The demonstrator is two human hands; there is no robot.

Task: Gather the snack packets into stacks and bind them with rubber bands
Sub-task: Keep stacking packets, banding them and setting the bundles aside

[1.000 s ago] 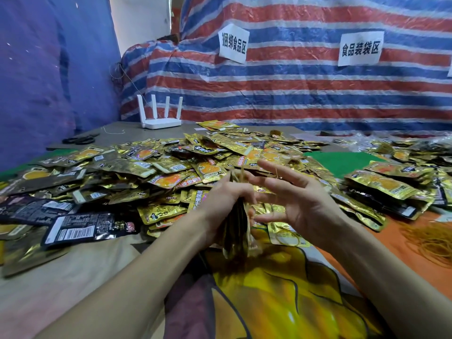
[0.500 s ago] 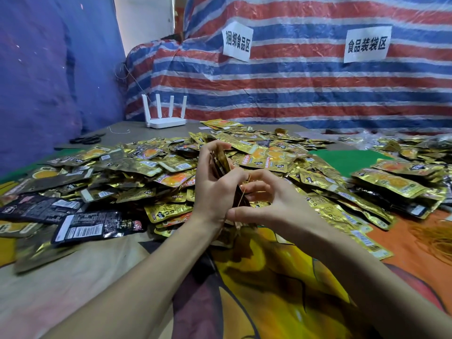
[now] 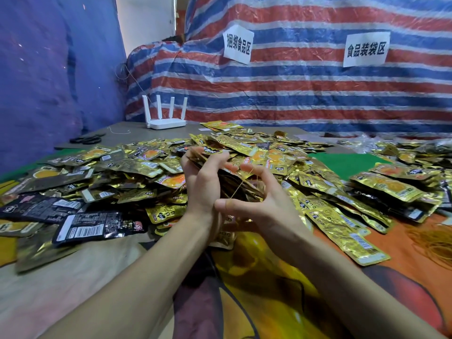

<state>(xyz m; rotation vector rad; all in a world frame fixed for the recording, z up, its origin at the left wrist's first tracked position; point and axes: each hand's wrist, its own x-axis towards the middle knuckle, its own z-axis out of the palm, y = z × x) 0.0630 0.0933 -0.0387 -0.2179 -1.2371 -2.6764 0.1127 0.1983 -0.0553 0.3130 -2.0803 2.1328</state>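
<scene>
— Where's the router (image 3: 166, 123)?
— At the back of the surface (image 3: 127, 133), behind the packet pile (image 3: 146, 167); scissors (image 3: 86, 139) lie to its left.
— And the loose rubber bands (image 3: 435, 241)?
— Front right. The stack (image 3: 234, 184) sits centre, before the pile, one rubber band (image 3: 241, 189) across it.

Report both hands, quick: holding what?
Left hand: grips a stack of gold foil snack packets.
Right hand: holds a thin tan rubber band stretched.
</scene>
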